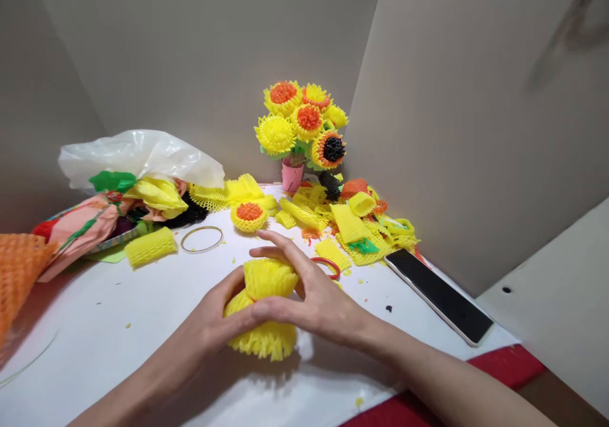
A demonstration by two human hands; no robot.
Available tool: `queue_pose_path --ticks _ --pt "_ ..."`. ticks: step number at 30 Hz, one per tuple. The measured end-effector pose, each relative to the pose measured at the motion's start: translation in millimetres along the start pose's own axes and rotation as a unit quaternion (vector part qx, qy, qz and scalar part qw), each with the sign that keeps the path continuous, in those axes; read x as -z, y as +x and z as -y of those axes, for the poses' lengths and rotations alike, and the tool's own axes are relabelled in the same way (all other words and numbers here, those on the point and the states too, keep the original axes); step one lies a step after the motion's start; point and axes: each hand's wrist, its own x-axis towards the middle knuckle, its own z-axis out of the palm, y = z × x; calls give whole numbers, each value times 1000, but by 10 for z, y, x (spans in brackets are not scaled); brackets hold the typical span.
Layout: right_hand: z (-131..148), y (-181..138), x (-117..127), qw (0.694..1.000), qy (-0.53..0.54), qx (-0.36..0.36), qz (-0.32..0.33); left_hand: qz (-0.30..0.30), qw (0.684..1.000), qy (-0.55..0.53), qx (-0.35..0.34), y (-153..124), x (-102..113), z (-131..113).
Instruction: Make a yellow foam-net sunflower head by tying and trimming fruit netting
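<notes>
Between my two hands is a piece of yellow foam fruit netting (264, 338), gathered tight at its waist. Its lower edge fans out in a cut fringe, and its upper part stands up like a cup. My left hand (221, 313) wraps it from the left, thumb across the waist. On the other side my right hand (309, 294) grips it with the thumb at the front, while its upper fingers stretch out above. The fingertips behind the netting are hidden. Just beyond the hands sits a finished foam flower (248, 216) with an orange centre.
A bunch of foam flowers (304, 122) stands in a pink pot (292, 175) at the back. Yellow netting scraps (352, 224) lie right of it, with a phone (440, 295) nearer. At left are a plastic bag (143, 154), a bangle (202, 239) and orange netting (19, 275).
</notes>
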Motion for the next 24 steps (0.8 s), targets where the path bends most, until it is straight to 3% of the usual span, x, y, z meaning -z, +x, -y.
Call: queue_pose_path --ticks 4,9,13,17,20,24 --pt "-46 10 -43 997 50 31 -44 15 999 -25 18 -43 -20 -7" --pt "-41 -11 -32 988 149 36 -35 34 996 -71 47 -81 -18 -35" --pt "20 4 33 989 137 43 -27 15 994 -98 47 -81 -33 -39" --pt "-6 53 290 997 -59 19 -44 -5 991 -117 72 -99 11 -79" --pt "-137 20 501 949 -313 -10 -19 -27 984 -137 113 -118 67 -127" --pt "-305 -126 618 893 -448 -32 30 -54 975 -161 145 -137 107 -171"
